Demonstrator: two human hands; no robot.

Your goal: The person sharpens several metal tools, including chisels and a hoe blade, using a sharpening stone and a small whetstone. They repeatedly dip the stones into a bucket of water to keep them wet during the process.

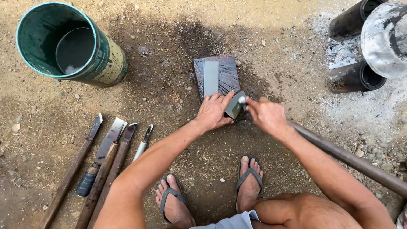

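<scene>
My left hand (213,112) lies flat with its fingers spread, pressing a grey blade (234,106) down onto the near end of the sharpening stone (211,77). The stone is a pale strip set in a dark wooden block (229,73) on the dirt ground (178,38). My right hand (266,114) has its fingers clamped round the metal socket where the blade meets a long wooden handle (352,160), which runs back past my right knee. Ground around the block is dark and wet. Green bucket (70,44) sits upper left, well apart. Four other long-handled tools (106,157) lie side by side at left, near my left foot. Two dark pipes (354,77) and a round grey pot (386,38) at upper right.
</scene>
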